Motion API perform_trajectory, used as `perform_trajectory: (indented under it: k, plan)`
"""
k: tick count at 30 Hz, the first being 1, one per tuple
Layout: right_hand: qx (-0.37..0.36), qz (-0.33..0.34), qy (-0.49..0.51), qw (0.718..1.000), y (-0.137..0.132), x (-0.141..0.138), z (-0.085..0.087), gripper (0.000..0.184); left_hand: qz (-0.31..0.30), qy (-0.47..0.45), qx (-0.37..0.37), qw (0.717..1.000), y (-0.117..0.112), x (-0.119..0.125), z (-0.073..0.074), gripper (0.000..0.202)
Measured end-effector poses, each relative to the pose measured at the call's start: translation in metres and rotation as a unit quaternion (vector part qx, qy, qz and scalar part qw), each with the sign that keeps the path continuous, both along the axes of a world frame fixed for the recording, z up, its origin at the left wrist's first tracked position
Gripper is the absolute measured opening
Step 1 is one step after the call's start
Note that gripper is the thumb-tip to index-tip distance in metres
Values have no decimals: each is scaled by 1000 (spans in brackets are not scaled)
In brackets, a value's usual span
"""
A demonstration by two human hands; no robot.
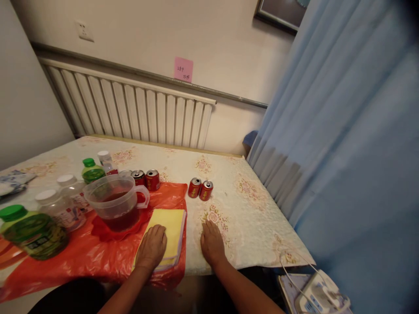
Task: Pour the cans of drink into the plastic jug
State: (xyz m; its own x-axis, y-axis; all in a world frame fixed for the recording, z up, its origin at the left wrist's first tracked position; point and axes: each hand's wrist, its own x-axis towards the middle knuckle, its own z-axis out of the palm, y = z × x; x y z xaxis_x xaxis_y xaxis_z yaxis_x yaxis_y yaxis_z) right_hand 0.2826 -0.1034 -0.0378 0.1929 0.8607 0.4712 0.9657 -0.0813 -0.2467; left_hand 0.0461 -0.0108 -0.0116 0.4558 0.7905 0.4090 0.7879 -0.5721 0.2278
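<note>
My left hand [152, 247] lies on a folded yellow cloth [170, 221], fingers resting flat on top and not gripping it. The cloth is on a red plastic sheet [108, 265]. On the floral tablecloth [248, 231] to the right, my right hand [212, 245] rests with its fingers loosely extended and nothing in them. Beyond it two red drink cans, a left one [194, 188] and a right one [206, 190], stand side by side. A clear plastic measuring jug [114, 205] with dark reddish liquid stands in a red dish [104, 230], left of the cloth.
Behind the jug are two more cans, a dark one [138, 177] and a red one [152, 179]. Green-capped bottles [36, 235] and white-capped jars [62, 211] crowd the left side. A power strip [319, 294] with cables is at the lower right, near a blue curtain [353, 174].
</note>
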Motion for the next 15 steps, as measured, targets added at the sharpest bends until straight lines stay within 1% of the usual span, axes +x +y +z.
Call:
perform_trajectory:
  k: [10, 15]
  plan:
    - [1, 5, 2, 1000, 0, 0, 1, 45, -5, -7, -3, 1000, -4, 1, 7, 18]
    - [-2, -1, 1, 1000, 0, 1, -1, 45, -3, -13, -5, 1000, -4, 1, 8, 18]
